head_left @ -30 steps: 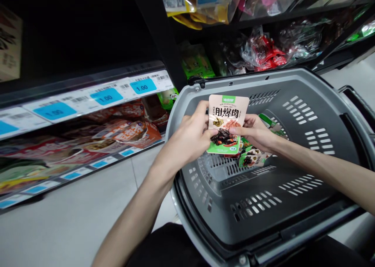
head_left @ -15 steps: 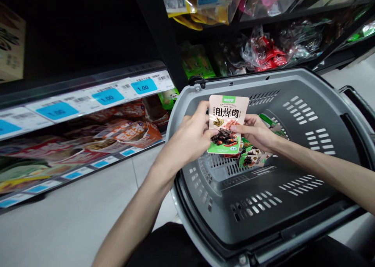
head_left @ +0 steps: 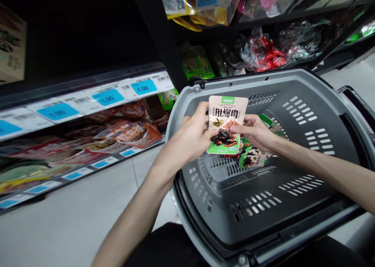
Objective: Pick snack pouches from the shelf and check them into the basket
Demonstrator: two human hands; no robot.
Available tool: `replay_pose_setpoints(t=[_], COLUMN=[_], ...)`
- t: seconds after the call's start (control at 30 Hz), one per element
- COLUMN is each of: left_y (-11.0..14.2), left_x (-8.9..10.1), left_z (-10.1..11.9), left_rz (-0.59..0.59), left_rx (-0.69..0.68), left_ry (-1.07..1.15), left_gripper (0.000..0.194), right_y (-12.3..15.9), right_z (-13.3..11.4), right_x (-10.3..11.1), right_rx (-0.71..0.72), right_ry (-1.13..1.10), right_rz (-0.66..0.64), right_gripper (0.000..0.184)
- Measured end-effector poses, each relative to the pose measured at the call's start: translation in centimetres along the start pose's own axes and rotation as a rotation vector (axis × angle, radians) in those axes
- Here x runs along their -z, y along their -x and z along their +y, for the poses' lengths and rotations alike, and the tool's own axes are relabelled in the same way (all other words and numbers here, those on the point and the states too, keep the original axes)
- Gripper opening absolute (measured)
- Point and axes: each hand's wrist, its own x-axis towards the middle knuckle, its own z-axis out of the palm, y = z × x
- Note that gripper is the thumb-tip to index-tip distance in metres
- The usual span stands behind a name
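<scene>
I hold a small snack packet (head_left: 227, 118), pale pink with a green bottom band and black characters, upright over a grey plastic shopping basket (head_left: 293, 189). My left hand (head_left: 190, 136) pinches its left edge with thumb on the front. My right hand (head_left: 256, 132) pinches its right edge the same way. Under my right hand, a few similar green-edged packets (head_left: 253, 157) lie inside the basket against its far wall.
A low shelf with blue price tags (head_left: 107, 97) and flat red and orange packets (head_left: 129, 132) runs along the left. Behind the basket, dark shelves hold green packets (head_left: 196, 61) and red wrapped snacks (head_left: 265, 52). Pale floor tiles (head_left: 73, 220) lie at lower left.
</scene>
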Motion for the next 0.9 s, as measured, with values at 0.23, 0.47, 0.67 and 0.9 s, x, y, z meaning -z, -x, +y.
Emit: replay_pose_setpoints(t=[0.23,0.47,0.67,0.9], left_y=[0.08,0.07,0.12,0.12], left_x=[-0.06,-0.07,-0.10,-0.08], left_z=[-0.32,-0.30,-0.36,-0.35], left_rz=[0.019,0.018,0.015,0.012], left_rx=[-0.030,-0.006,-0.007,-0.012], left_ry=[0.058,0.069,0.083,0.059], left_gripper=[0.052,0.051,0.051,0.051], right_y=[-0.08,-0.10,-0.12,-0.02], right_z=[0.10,0.21,0.11,-0.05], right_x=[0.10,0.10,0.10,-0.11], right_rx=[0.005,0.009,0.005,0.012], right_ry=[0.019,0.009,0.017,0.013], right_rz=[0.006,0.000,-0.004,-0.006], right_gripper=[0.027,0.026,0.027,0.027])
